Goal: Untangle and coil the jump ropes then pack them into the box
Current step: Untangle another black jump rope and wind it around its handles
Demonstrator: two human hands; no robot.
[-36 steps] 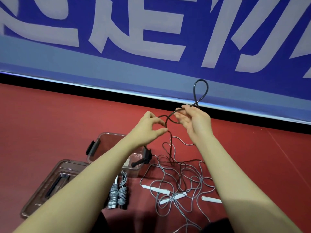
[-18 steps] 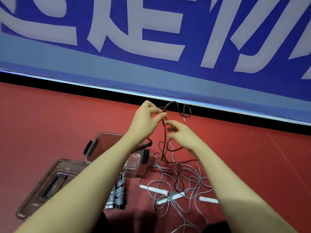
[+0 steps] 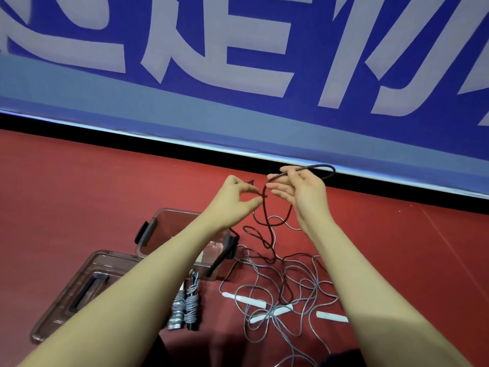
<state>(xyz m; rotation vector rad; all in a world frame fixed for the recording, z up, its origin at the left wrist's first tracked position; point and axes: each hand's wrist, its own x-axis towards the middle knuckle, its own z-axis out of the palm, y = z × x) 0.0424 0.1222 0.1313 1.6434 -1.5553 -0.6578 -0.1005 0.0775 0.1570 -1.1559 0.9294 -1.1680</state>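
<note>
A black jump rope (image 3: 267, 223) hangs in the air between my hands and trails down into a tangle of grey ropes (image 3: 285, 292) with white handles on the red floor. My left hand (image 3: 235, 200) pinches the black rope between thumb and forefinger. My right hand (image 3: 301, 192) pinches a loop of the same rope that sticks out to the right, its other fingers spread. A clear plastic box (image 3: 164, 223) with black latches stands behind my left forearm. A coiled grey rope (image 3: 185, 305) lies in front of the box.
The box's clear lid (image 3: 79, 290) lies flat on the floor to the left of the box. A blue banner (image 3: 238, 75) with large white characters stands along the back edge of the red floor.
My right hand rose from below the left hand to the right and now pinches a wide loop of the black rope. My left hand dropped slightly, still pinching the rope.
</note>
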